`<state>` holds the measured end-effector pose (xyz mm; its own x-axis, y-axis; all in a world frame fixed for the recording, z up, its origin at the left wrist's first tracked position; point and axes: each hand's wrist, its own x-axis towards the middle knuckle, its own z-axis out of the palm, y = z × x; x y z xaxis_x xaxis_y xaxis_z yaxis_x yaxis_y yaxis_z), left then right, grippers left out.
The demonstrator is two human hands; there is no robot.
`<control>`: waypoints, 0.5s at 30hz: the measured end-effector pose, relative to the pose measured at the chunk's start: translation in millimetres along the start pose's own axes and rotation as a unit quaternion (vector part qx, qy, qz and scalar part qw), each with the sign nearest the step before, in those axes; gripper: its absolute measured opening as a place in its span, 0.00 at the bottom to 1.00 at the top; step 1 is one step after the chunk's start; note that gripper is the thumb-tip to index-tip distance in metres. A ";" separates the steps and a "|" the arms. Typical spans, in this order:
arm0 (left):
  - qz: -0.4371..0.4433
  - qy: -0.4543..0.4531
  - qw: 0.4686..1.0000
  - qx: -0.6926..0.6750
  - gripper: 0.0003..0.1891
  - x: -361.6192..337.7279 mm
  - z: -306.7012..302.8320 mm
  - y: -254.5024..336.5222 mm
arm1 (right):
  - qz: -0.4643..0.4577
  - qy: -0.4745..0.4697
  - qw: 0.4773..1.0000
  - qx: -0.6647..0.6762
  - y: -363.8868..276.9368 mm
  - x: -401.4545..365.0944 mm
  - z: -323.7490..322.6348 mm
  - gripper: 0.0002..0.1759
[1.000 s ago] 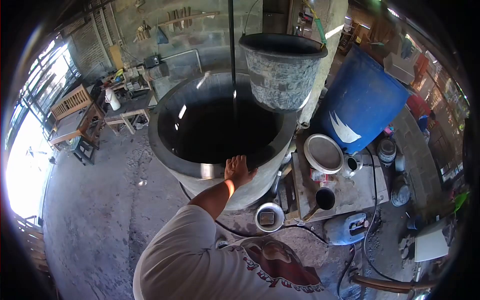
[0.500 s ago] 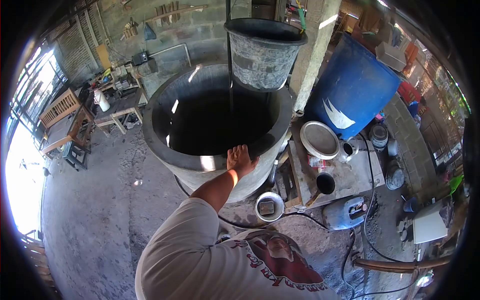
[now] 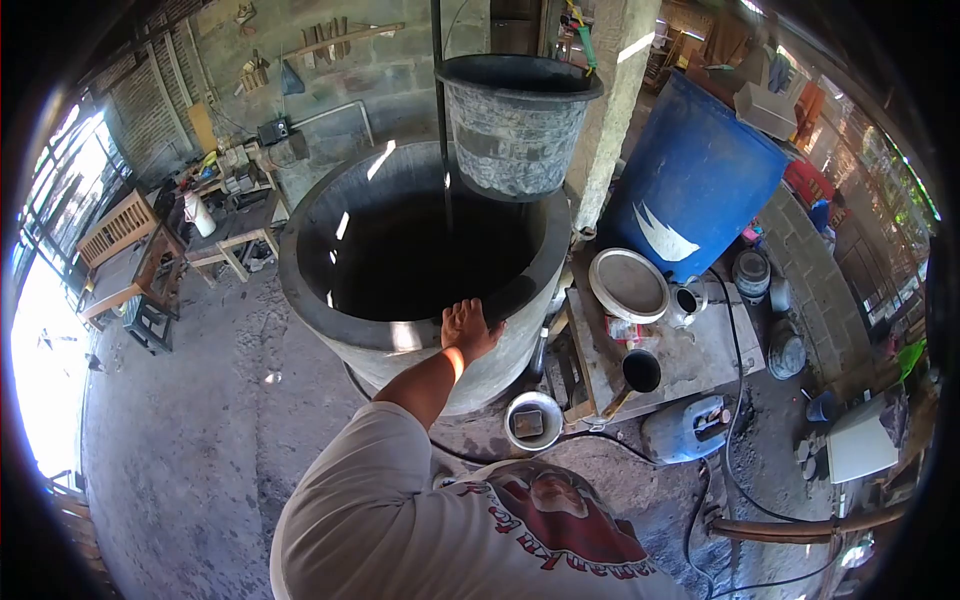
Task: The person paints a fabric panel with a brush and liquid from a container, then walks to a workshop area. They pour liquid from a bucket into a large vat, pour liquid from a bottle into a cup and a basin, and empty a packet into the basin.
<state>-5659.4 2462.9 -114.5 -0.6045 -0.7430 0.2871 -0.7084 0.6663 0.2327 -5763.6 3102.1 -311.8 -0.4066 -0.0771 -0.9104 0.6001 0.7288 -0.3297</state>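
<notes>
My left hand [image 3: 470,330] reaches forward and lies on the thick rim of a round concrete tank [image 3: 308,312]. The palm faces down, its fingers stretched over the rim and the thumb out to the right. Inside, the tank is dark, and I cannot make out what it holds. A black bucket [image 3: 518,135], smeared with grey, hangs or stands above the tank's far right side, beside a thin dark pole [image 3: 441,100]. My right hand is out of view.
Right of the tank, a low table [image 3: 690,350] bears a round lid [image 3: 628,285], a kettle [image 3: 686,305] and a dark long-handled scoop [image 3: 641,372]. A metal bowl [image 3: 533,421], a blue jerrycan [image 3: 686,430] and a black hose [image 3: 740,350] lie on the floor. Behind stands a blue barrel [image 3: 690,170].
The view has shifted slightly, so the tank and bucket sit a little lower and further left. My left hand stays on the rim.
</notes>
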 end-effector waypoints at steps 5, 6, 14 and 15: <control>-0.004 -0.011 1.000 0.002 0.33 0.6 -2.7 0.7 | -0.001 -0.001 1.000 -0.002 -4.8 2.8 -5.3 0.06; -0.007 -0.020 1.000 0.003 0.33 0.8 -4.9 0.5 | -0.002 0.000 1.000 -0.002 -6.8 2.6 -5.6 0.05; -0.013 -0.042 0.999 0.003 0.34 0.9 -7.6 1.4 | -0.006 0.002 1.000 -0.005 -13.1 3.9 -10.8 0.05; -0.014 -0.047 0.999 0.002 0.34 1.0 -8.3 1.7 | -0.007 0.002 1.000 -0.006 -11.9 2.8 -11.7 0.05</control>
<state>-5658.2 2463.8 -106.1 -0.6159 -0.7643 0.1912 -0.7269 0.6449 0.2362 -5780.0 3101.2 -307.5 -0.4175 -0.0840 -0.9048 0.5865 0.7356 -0.3389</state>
